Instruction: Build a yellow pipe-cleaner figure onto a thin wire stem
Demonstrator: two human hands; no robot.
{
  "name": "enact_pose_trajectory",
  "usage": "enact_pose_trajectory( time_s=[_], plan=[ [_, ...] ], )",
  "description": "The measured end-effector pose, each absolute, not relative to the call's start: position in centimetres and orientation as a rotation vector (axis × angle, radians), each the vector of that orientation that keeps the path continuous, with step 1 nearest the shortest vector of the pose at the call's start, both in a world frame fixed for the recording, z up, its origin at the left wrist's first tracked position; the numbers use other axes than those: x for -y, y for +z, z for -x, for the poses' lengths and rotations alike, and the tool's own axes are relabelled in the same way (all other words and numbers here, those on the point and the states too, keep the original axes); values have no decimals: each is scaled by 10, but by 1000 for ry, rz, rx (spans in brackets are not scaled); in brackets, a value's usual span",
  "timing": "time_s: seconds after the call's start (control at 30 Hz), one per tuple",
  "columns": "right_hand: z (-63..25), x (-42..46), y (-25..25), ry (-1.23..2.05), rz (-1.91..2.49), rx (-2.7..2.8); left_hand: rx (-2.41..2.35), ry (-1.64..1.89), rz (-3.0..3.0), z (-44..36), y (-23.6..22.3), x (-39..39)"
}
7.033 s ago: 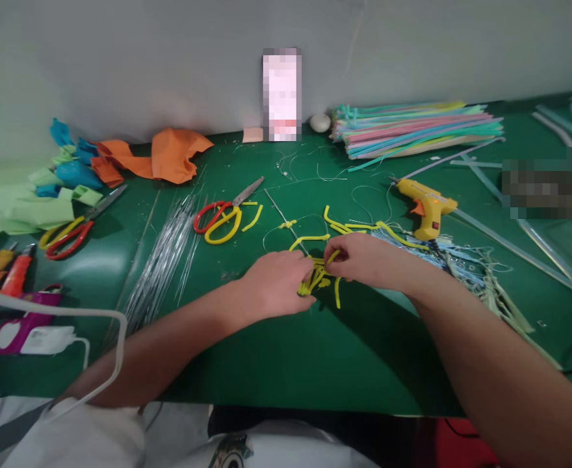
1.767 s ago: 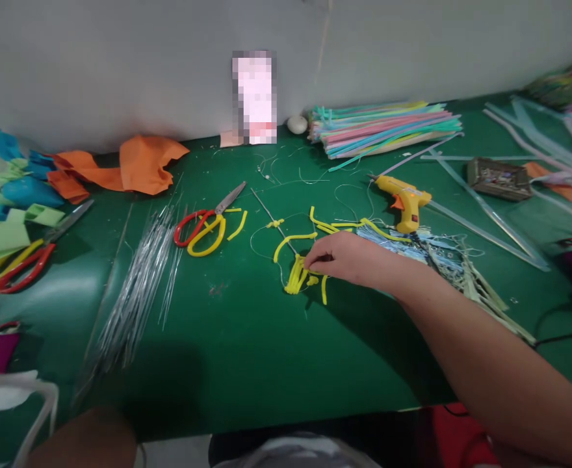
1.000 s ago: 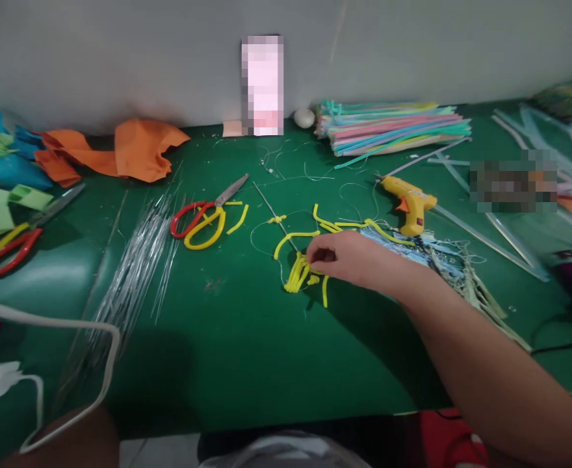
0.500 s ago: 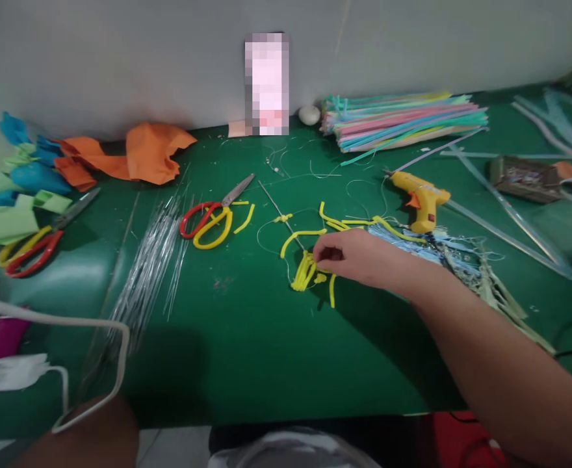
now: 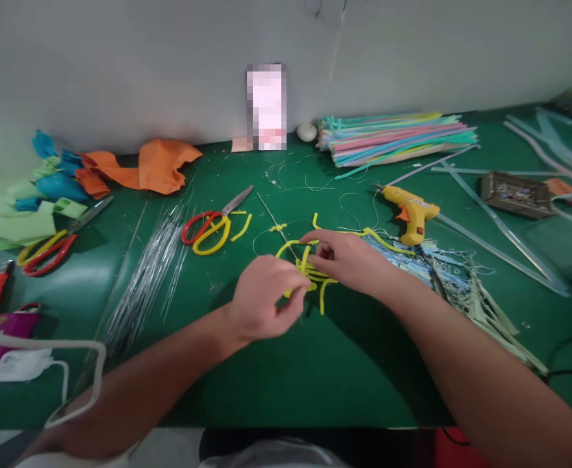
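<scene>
My left hand (image 5: 271,296) is closed, with its fingertips on a small cluster of bent yellow pipe cleaners (image 5: 304,263) in the middle of the table. Thumb and forefinger of my right hand (image 5: 347,260) pinch a strand at the same cluster from the right. Both hands partly cover it. A thin wire stem (image 5: 269,207) runs up and left from the cluster, with a small yellow knot (image 5: 278,227) around it. Loose yellow pieces (image 5: 322,299) lie close by. Scissors (image 5: 237,200) with red and yellow handles rest to the left.
A yellow glue gun (image 5: 413,214) lies to the right, below a bundle of pastel pipe cleaners (image 5: 398,142). Thin wires (image 5: 144,279) spread at left, near a second pair of scissors (image 5: 52,257). A phone (image 5: 266,107) leans on the wall. A white cable (image 5: 98,377) crosses my left forearm.
My left hand has come in from the lower left to the yellow cluster. My right hand stays at the cluster, and a yellow strand now stands up between the hands. The view has tilted up slightly.
</scene>
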State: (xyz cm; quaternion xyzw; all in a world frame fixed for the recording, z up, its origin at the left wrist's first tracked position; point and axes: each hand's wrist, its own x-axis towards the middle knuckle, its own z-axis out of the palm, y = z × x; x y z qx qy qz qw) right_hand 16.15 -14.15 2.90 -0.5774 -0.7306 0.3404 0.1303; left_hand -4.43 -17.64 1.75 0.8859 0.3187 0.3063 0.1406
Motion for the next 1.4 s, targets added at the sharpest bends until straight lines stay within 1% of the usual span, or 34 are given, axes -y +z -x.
enact_pose_trajectory(
  time_s=[0.07, 0.1, 0.27, 0.47, 0.97, 1.2, 1.4],
  plan=[
    [-161, 142, 30, 1008, 1687, 2091, -993, 988, -2521, 41, 12, 168],
    [-161, 143, 30, 1009, 1711, 2069, -1026, 973, -2517, 40, 10, 165],
    [-159, 144, 34, 996, 1772, 2009, -1074, 632, -2565, 38, 0, 155],
    [-159, 141, 29, 1094, 1758, 2045, -968, 519, -2531, 38, -7, 152],
    [-160, 142, 24, 840, 1901, 2126, -930, 603, -2555, 37, -12, 150],
    [-160, 142, 27, 682, 1948, 2056, -898, 637, -2576, 37, -11, 149],
    [-161, 143, 26, 561, 1889, 2048, -889, 623, -2572, 37, -12, 149]
  ],
)
